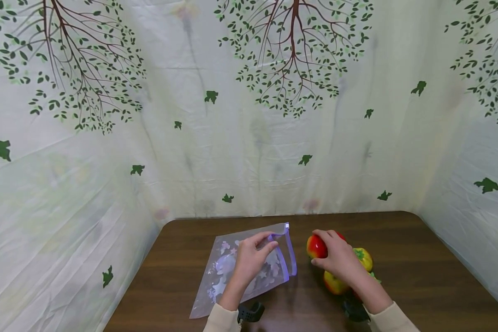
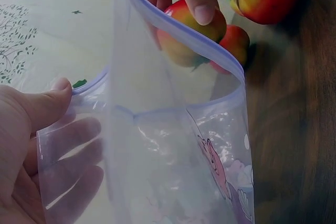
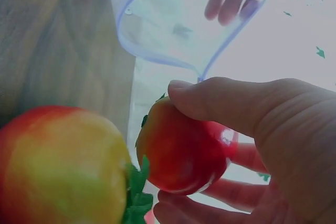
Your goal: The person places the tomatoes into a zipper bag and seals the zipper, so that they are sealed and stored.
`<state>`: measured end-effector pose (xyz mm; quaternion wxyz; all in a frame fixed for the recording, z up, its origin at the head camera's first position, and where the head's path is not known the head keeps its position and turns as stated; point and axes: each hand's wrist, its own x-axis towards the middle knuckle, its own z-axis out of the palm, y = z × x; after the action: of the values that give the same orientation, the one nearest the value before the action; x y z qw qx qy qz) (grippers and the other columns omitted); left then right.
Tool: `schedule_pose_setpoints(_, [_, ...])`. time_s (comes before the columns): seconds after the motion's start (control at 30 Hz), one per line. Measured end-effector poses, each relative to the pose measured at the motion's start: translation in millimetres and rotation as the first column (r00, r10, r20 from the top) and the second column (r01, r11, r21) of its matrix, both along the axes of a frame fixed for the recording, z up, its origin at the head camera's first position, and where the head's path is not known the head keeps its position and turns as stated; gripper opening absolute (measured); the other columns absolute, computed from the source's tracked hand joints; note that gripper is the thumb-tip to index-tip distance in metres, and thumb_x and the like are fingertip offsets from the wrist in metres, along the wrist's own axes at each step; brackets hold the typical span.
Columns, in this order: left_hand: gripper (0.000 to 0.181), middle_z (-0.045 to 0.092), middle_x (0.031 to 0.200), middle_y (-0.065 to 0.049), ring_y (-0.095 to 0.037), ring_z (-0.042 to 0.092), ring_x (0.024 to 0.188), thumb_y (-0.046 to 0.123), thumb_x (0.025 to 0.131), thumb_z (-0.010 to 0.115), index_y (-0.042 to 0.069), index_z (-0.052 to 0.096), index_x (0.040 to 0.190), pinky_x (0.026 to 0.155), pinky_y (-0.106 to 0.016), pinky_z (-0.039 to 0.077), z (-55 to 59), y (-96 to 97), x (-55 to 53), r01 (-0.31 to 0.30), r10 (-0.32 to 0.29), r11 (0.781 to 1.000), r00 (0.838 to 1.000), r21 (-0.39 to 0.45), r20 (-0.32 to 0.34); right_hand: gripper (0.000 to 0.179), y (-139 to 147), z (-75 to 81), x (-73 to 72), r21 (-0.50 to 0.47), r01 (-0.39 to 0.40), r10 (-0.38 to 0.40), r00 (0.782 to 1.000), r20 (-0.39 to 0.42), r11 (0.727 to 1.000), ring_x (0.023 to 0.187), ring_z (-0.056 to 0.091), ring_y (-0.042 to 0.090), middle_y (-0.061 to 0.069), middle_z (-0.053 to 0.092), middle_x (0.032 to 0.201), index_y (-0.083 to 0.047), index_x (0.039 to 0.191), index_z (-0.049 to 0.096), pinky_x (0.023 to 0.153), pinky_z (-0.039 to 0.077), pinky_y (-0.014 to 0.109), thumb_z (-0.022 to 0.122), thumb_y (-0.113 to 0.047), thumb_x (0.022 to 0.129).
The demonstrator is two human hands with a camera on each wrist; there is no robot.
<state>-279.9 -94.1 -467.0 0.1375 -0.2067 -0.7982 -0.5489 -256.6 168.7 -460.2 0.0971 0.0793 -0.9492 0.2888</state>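
A clear zip bag (image 1: pixel 209 276) with purple edging and printed pictures lies slanted on the table, its mouth toward the right. My left hand (image 1: pixel 249 260) pinches the rim; in the left wrist view the thumb is on one side of the film and the fingers show through it. The bag's mouth (image 3: pixel 134 51) gapes in the right wrist view. My right hand (image 1: pixel 342 258) holds a glossy red-and-yellow tomato (image 1: pixel 317 247) between thumb and fingers, just right of the bag. Green leaves show at one end of this tomato (image 3: pixel 181 150).
Beside and under my right forearm lie more red-and-yellow tomatoes, one yellower (image 1: pixel 364 258) and another lower (image 1: pixel 335 283). The brown wooden table (image 1: pixel 431 276) ends at a pale hanging cloth (image 1: pixel 257 184) printed with trees and leaves. A black wrist device (image 1: pixel 251 312) sits at my left cuff.
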Motion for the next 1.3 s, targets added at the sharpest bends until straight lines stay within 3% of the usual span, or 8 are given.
schedule_pose_setpoints(0.2, [0.027, 0.074, 0.107, 0.005, -0.011, 0.070, 0.098, 0.030, 0.091, 0.076, 0.017, 0.075, 0.115, 0.083, -0.028, 0.057, 0.4, -0.8, 0.9, -0.007, 0.007, 1.000, 1.000, -0.005, -0.003, 0.078, 1.8, 4.1, 1.7, -0.022, -0.009, 0.009, 1.000, -0.004, 1.000, 0.104, 0.062, 0.031, 0.012, 0.057, 0.128, -0.018, 0.141, 0.055, 0.084, 0.057, 0.054, 0.092, -0.026, 0.073])
schedule_pose_setpoints(0.43, [0.029, 0.074, 0.109, 0.008, -0.011, 0.070, 0.099, 0.029, 0.089, 0.078, 0.021, 0.075, 0.117, 0.082, -0.030, 0.058, 2.8, 0.2, 1.9, -0.063, 0.064, 0.998, 0.998, -0.012, 0.008, 0.077, 3.0, 9.1, 3.0, -0.053, -0.010, 0.010, 1.000, 0.010, 0.999, 0.108, 0.061, 0.033, 0.012, 0.056, 0.130, -0.018, 0.142, 0.053, 0.084, 0.056, 0.055, 0.090, -0.028, 0.075])
schedule_pose_setpoints(0.83, [0.027, 0.074, 0.110, 0.008, -0.011, 0.070, 0.102, 0.025, 0.090, 0.077, 0.021, 0.075, 0.117, 0.084, -0.029, 0.057, 3.1, 0.0, 2.1, -0.057, 0.058, 0.998, 0.998, 0.028, -0.030, 0.077, 3.7, 16.9, 6.5, -0.071, -0.020, 0.019, 1.000, -0.007, 0.997, 0.111, 0.059, 0.033, 0.012, 0.055, 0.131, -0.019, 0.141, 0.054, 0.084, 0.057, 0.054, 0.090, -0.032, 0.074])
schedule_pose_setpoints(1.3, [0.026, 0.076, 0.104, -0.002, -0.010, 0.071, 0.086, 0.024, 0.094, 0.073, 0.014, 0.074, 0.118, 0.071, -0.027, 0.058, 6.3, 0.0, 1.6, -0.039, 0.044, 0.998, 0.993, 0.052, -0.108, 0.075, 2.7, 22.4, 10.0, -0.135, -0.073, 0.067, 0.997, -0.049, 0.988, 0.109, 0.060, 0.028, 0.007, 0.058, 0.127, -0.022, 0.141, 0.054, 0.086, 0.057, 0.047, 0.088, -0.038, 0.077])
